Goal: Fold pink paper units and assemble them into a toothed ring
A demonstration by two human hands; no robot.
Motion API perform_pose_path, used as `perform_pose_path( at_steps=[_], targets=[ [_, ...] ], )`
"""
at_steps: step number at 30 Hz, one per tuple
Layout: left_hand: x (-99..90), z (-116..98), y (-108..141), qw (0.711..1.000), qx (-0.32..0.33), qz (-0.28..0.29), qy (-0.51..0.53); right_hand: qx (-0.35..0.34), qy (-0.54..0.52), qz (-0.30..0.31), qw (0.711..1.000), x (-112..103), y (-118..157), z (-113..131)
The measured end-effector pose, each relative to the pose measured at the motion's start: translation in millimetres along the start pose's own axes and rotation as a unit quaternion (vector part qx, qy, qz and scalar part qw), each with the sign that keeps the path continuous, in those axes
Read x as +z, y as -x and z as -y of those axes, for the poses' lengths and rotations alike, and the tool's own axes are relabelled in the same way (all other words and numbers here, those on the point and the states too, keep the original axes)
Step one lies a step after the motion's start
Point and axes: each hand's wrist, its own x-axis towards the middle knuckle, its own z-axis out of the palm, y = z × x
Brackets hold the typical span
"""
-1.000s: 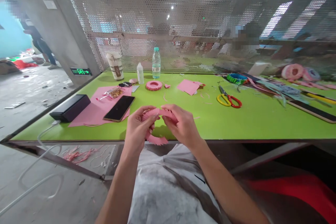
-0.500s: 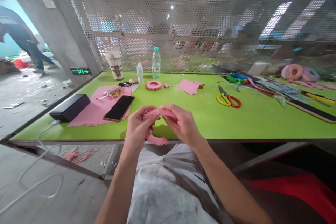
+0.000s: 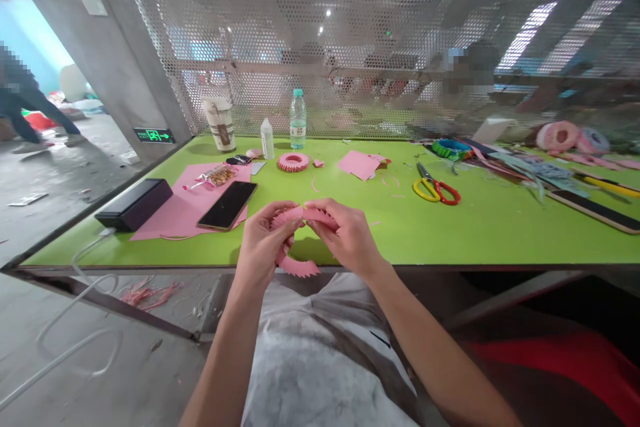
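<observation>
Between my hands, just above the table's near edge, is a curved pink paper strip [image 3: 299,266] with a saw-toothed edge. My left hand [image 3: 267,235] pinches it between thumb and fingers, and one end curls down below that hand. On the other side my right hand [image 3: 345,232] is closed on its upper stretch, the fingertips of both hands almost meeting. Part of the strip is hidden behind my fingers. Farther back lies a toothed pink paper ring [image 3: 293,161], beside a small pink paper scrap [image 3: 319,163].
On the green table [image 3: 430,240] are red-and-yellow scissors [image 3: 435,190], pink paper squares [image 3: 359,164], a glue bottle [image 3: 267,140], a water bottle [image 3: 298,121], a cup [image 3: 220,125], a phone [image 3: 227,205] and a black box [image 3: 134,203]. Paper strips [image 3: 525,163] pile at the right.
My right hand has turned the strip slightly, so its toothed edge shows more there. My left hand keeps its hold. In the background at left, a person has moved further left.
</observation>
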Motion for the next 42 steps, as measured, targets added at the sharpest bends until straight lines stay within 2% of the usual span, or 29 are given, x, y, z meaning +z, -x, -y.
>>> perform_pose_path(
  at_steps=[10, 13, 16, 18, 22, 26, 32, 38, 40, 42],
  targets=[
    [1.3, -1.8, -0.4, 1.000, -0.008, -0.005, 0.012, 0.021, -0.018, -0.013, 1.000, 4.9, -1.9, 3.3],
    [0.2, -8.9, -5.5, 0.999, -0.029, 0.020, 0.012, 0.065, -0.059, 0.029, 0.996, -6.4, -2.1, 1.0],
    [-1.3, -18.3, -16.4, 0.997, -0.055, 0.051, 0.026, 0.104, -0.156, 0.094, 0.978, -26.2, 0.1, -4.4],
    [-2.2, -22.6, -25.5, 0.995, -0.072, 0.064, 0.032, 0.074, -0.152, 0.128, 0.977, -39.5, 2.7, -9.1],
    [-4.4, -23.7, -43.2, 0.986, -0.131, 0.096, 0.035, -0.037, -0.043, 0.157, 0.986, -55.0, 6.3, -16.9],
    [-8.1, -22.9, -56.2, 0.980, -0.171, 0.100, 0.032, -0.052, -0.042, 0.169, 0.983, -54.7, 3.4, -19.5],
    [-9.6, -25.7, -58.7, 0.974, -0.193, 0.118, 0.022, -0.129, 0.079, 0.084, 0.985, -43.0, -4.6, -20.6],
    [-12.4, -20.5, -46.9, 0.984, -0.146, 0.103, -0.008, -0.097, 0.137, 0.016, 0.986, -37.5, -7.4, -19.0],
    [-14.5, -19.3, -41.1, 0.988, -0.094, 0.104, -0.066, -0.075, 0.134, 0.002, 0.988, -36.8, -8.2, -17.9],
    [-16.2, -19.0, -34.9, 0.977, 0.010, 0.115, -0.179, -0.055, 0.124, 0.000, 0.991, -36.5, -9.4, -16.3]
  ],
)
